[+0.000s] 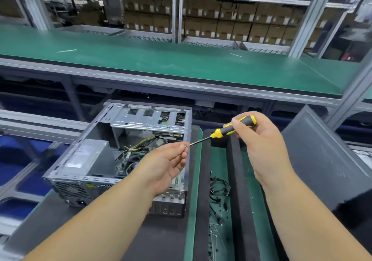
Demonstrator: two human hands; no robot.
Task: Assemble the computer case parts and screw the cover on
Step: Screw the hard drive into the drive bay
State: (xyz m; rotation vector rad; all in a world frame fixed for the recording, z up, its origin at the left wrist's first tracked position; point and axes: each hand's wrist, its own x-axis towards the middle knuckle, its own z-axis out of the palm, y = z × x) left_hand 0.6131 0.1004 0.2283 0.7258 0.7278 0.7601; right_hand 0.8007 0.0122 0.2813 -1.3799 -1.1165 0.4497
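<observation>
The right hand (259,140) grips a screwdriver (227,131) by its yellow and grey handle, fingers curled round it, the thin metal shaft pointing toward eight o'clock. The left hand (167,165) meets the tip of that shaft, thumb and forefinger pinched together there; whatever they pinch is too small to make out. Both hands hover above the right edge of the computer case (122,154), which lies on its side on a dark mat (161,238) on the bench (194,190), its open side up, showing wires and a board inside. At three o'clock from the case a grey cover panel (322,160) leans tilted. Between case and panel, at five o'clock from the hands, black cables (218,190) and white ties (215,230) lie on the green bench surface.
</observation>
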